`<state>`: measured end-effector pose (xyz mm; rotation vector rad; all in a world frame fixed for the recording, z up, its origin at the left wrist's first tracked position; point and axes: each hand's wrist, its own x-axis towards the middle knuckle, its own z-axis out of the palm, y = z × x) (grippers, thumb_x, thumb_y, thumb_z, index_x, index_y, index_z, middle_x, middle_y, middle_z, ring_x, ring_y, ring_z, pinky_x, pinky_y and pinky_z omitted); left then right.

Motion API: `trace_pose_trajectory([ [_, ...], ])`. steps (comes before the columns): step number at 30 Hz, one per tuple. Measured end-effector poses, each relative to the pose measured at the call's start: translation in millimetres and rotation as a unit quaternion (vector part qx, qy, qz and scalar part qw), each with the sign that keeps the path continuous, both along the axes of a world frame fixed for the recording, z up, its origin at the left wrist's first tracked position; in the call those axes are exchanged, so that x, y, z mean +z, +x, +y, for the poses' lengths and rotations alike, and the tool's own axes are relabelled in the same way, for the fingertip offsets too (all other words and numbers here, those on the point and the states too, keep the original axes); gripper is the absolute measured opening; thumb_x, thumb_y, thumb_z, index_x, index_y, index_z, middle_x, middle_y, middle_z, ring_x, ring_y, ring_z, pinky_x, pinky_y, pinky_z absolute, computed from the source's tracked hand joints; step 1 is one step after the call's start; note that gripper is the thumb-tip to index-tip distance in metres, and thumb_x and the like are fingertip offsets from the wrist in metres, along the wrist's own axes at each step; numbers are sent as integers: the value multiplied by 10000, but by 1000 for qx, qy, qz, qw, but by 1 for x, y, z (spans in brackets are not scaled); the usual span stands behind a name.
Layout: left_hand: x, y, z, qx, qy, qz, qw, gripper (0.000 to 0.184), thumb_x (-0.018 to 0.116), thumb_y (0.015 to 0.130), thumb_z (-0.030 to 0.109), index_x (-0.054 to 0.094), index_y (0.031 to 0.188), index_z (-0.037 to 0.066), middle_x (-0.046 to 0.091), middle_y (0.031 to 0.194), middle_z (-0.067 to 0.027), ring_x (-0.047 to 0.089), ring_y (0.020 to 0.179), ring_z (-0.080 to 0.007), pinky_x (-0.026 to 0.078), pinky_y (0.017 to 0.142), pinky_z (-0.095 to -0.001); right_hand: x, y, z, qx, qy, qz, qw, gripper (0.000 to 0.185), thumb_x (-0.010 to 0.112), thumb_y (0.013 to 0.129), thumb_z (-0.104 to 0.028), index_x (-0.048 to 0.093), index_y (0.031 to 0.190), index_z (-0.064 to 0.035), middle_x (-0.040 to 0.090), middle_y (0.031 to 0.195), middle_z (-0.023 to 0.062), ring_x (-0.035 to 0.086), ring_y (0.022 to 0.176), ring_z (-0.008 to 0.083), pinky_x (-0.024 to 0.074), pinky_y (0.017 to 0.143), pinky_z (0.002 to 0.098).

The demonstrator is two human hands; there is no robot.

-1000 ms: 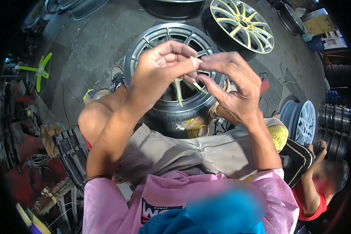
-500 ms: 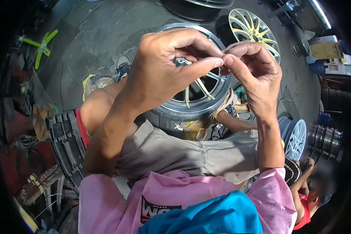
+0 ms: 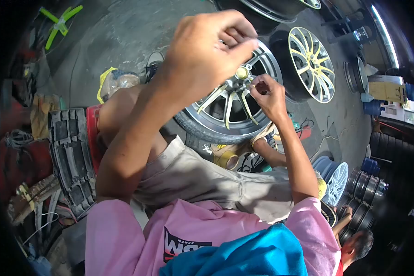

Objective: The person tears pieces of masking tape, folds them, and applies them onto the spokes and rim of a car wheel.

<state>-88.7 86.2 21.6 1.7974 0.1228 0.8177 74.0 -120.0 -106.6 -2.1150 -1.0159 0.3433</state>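
Note:
A wheel rim in a tyre [image 3: 237, 126] lies face up in front of my knees. Strips of pale yellow tape [image 3: 229, 110] run along several of its spokes, and a yellowish piece covers part of the hub. My left hand [image 3: 211, 46] is raised over the rim's upper left, thumb and index finger pinched; whatever lies between them is too small to make out. Lower and to the right, my right hand [image 3: 268, 95] is over the spokes beside the hub, its fingers pinched together. What its fingertips hold, if anything, cannot be made out.
A roll of tape [image 3: 228, 160] lies by the tyre. Behind it stands another rim with yellow spokes [image 3: 312, 62]. A black grille [image 3: 73, 156] is at the left. Another person [image 3: 358, 244] is at the lower right, near stacked rims [image 3: 368, 186]. A plastic bag [image 3: 122, 80] lies by my left knee.
My hands, together at the fingertips before, have come apart. The left has gone up; the right has moved down beside the hub. The camera view has shifted, showing more of the rim.

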Motion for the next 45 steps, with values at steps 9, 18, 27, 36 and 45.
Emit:
trace_pose_trajectory([
  [9, -1, -5, 5, -27, 82, 29, 996, 114, 735, 905, 67, 715, 959, -32, 723, 850, -89, 675, 750, -98, 538, 645, -246, -15, 11, 28, 183, -99, -184, 961, 293, 719, 770, 11, 624, 1047, 16, 697, 943, 245, 672, 906, 448, 541, 781, 482],
  [18, -3, -9, 3, -13, 105, 15, 994, 135, 754, 886, 74, 699, 924, -44, 695, 796, -87, 658, 695, -95, 519, 615, -244, -16, 19, 25, 199, -90, -164, 962, 148, 722, 834, -46, 739, 974, 0, 700, 879, 222, 681, 842, 430, 540, 769, 499],
  [27, -5, -9, -1, -16, 110, 25, 993, 143, 753, 889, 80, 693, 914, -48, 685, 782, -85, 644, 671, -88, 518, 600, -238, -26, 10, 26, 149, -131, -177, 964, 166, 714, 815, -32, 740, 975, 2, 687, 909, 209, 679, 859, 433, 545, 786, 490],
  [36, -7, -11, -2, -31, 106, 16, 994, 139, 757, 884, 77, 692, 902, -45, 665, 756, -85, 615, 633, -81, 492, 573, -241, -29, 9, 3, 18, -69, -76, 995, 148, 743, 840, -57, 720, 963, 24, 712, 912, 219, 697, 840, 403, 550, 772, 450],
  [45, -10, -8, -5, -27, 113, 18, 993, 131, 757, 876, 68, 686, 882, -42, 656, 730, -81, 609, 619, -91, 486, 564, -249, -41, -8, 22, -17, -88, -132, 987, 185, 742, 841, -129, 702, 891, 45, 704, 902, 238, 692, 830, 420, 547, 763, 463],
])
